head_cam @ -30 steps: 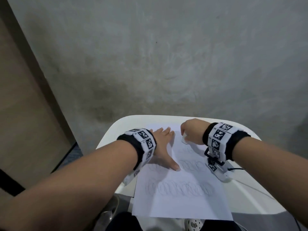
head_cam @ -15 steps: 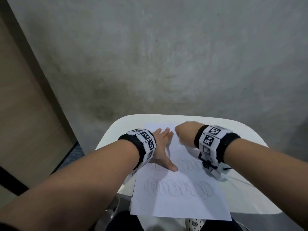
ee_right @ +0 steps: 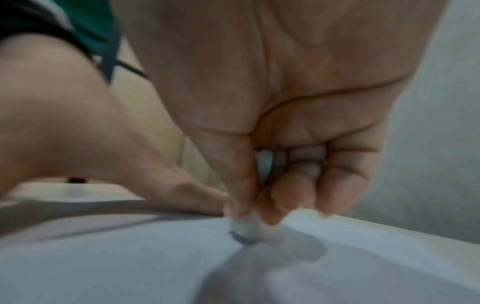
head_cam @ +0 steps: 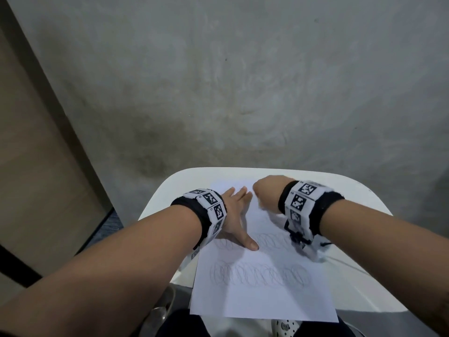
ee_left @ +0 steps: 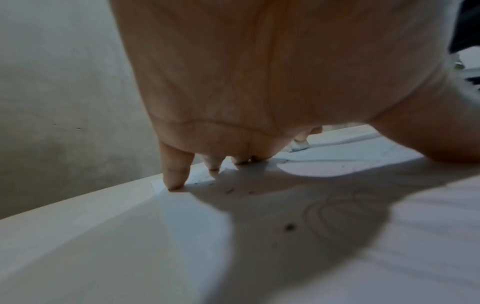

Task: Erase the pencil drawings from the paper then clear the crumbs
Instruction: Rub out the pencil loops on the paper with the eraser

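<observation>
One white paper sheet (head_cam: 262, 295) on white table (head_cam: 359, 283), near edge overhanging; pencil loops (head_cam: 260, 273) across mid and lower rows. White eraser (ee_right: 245, 230) on sheet's far part, pinched by R hand (head_cam: 267, 193). L hand (head_cam: 234, 215) flat, fingers spread, pressing sheet. Dark crumbs (ee_left: 228, 190) near L fingertips.

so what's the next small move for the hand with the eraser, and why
Probably drag the eraser toward the person, onto the next row of pencil loops. The right hand pinches it against the paper near the far edge, two looped rows remain unerased, and the left hand presses the sheet flat.
</observation>
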`<state>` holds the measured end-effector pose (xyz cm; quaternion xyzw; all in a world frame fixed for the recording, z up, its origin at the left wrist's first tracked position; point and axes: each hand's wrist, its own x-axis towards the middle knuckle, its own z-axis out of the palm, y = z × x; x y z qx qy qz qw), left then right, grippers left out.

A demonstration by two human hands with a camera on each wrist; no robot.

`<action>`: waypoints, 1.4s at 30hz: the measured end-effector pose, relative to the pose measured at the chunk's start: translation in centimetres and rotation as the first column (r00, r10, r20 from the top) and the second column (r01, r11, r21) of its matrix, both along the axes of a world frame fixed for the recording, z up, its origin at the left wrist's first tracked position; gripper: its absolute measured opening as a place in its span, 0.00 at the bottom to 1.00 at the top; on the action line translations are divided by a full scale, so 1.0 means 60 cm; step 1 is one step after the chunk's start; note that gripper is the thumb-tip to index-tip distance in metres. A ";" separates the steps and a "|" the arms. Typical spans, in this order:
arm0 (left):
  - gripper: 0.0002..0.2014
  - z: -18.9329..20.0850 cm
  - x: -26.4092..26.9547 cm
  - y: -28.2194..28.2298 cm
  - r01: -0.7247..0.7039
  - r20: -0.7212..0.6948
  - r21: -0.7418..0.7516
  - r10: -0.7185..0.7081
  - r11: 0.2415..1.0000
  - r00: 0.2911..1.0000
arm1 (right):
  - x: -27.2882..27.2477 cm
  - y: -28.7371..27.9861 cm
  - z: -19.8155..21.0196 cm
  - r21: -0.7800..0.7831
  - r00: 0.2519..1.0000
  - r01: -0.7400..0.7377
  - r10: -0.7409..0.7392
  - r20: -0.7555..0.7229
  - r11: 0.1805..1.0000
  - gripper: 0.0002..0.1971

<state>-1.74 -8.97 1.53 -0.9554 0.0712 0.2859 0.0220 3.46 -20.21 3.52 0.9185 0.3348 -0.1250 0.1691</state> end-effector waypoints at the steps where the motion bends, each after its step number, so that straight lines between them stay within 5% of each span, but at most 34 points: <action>1: 0.63 0.000 -0.001 0.001 -0.018 0.008 -0.021 0.018 1.000 1.000 | -0.010 0.005 -0.006 -0.013 0.998 -0.042 0.041 -0.038 0.999 0.10; 3: 0.63 -0.001 0.001 0.004 -0.028 0.012 -0.044 0.029 0.999 1.000 | -0.011 0.005 -0.016 -0.034 0.993 -0.054 0.050 -0.105 0.998 0.14; 7: 0.64 0.002 0.000 0.003 0.025 -0.002 0.006 -0.025 1.000 1.000 | 0.006 -0.020 0.006 0.021 0.998 0.061 -0.061 0.012 0.998 0.03; 11: 0.63 0.006 -0.003 0.002 0.017 -0.002 -0.013 -0.017 1.000 1.000 | -0.020 -0.020 -0.009 0.054 0.993 0.013 -0.007 -0.117 0.998 0.05; 14: 0.64 0.003 -0.002 0.005 0.023 -0.011 0.003 -0.023 1.000 1.000 | 0.004 -0.040 0.013 0.062 0.995 0.104 -0.103 -0.008 0.993 0.05; 18: 0.61 0.010 -0.012 -0.004 0.032 0.022 -0.006 -0.032 0.999 0.999 | -0.038 -0.022 -0.003 0.063 0.993 -0.056 0.062 -0.096 0.996 0.13; 22: 0.64 0.000 -0.004 0.003 0.025 0.005 0.007 -0.025 1.000 1.000 | 0.003 -0.048 0.018 0.038 0.999 0.052 -0.052 0.010 0.998 0.05; 27: 0.61 0.010 -0.011 -0.003 0.036 0.026 -0.013 -0.036 0.999 0.999 | -0.031 -0.030 0.003 0.043 0.989 -0.125 0.128 -0.076 0.991 0.05; 30: 0.64 -0.001 -0.004 0.004 0.018 0.012 -0.004 -0.018 1.000 1.000 | 0.009 -0.058 0.024 0.021 0.999 0.050 -0.050 0.012 0.999 0.05; 34: 0.64 -0.004 -0.002 0.006 0.027 0.004 -0.013 -0.027 1.000 1.000 | -0.020 -0.044 0.006 0.033 0.997 -0.046 0.048 -0.055 0.998 0.07; 39: 0.65 -0.006 0.000 0.006 0.018 0.009 -0.005 -0.018 1.000 1.000 | 0.024 -0.077 0.024 0.047 0.994 0.106 -0.107 0.017 0.993 0.06; 42: 0.65 -0.004 0.000 0.005 0.026 0.001 -0.010 -0.026 1.000 1.000 | -0.014 -0.054 0.004 0.044 0.998 -0.036 0.037 -0.041 0.998 0.06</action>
